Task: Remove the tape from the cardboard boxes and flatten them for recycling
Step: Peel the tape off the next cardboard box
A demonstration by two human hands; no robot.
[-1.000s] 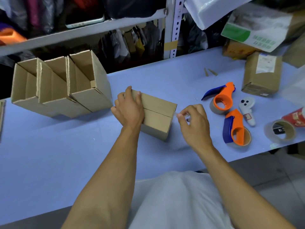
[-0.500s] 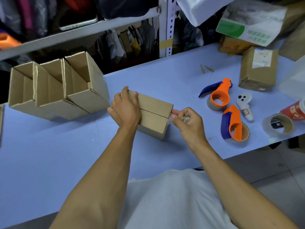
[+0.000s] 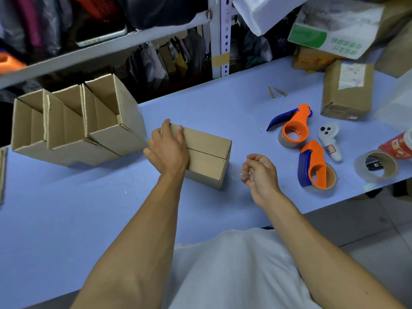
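A small closed cardboard box (image 3: 207, 152) lies on the blue table (image 3: 66, 208), its top flaps meeting in a seam. My left hand (image 3: 167, 150) grips its left end, fingers curled over the far edge. My right hand (image 3: 260, 172) hovers to the right of the box, apart from it, fingers curled round a faintly glinting strip of clear tape (image 3: 248, 175). Three open-topped cardboard boxes (image 3: 107, 121) stand packed side by side at the left.
Two orange-and-blue tape dispensers (image 3: 294, 128) (image 3: 316, 166), a white controller (image 3: 330, 139), a tape roll (image 3: 376, 166) and a red cup (image 3: 396, 143) lie at the right. A sealed parcel (image 3: 347, 90) sits behind them. A metal shelf rack (image 3: 220, 36) borders the far edge.
My right hand has pulled back from the box's right end towards me, taking the clear tape with it. My left hand has stayed on the box.
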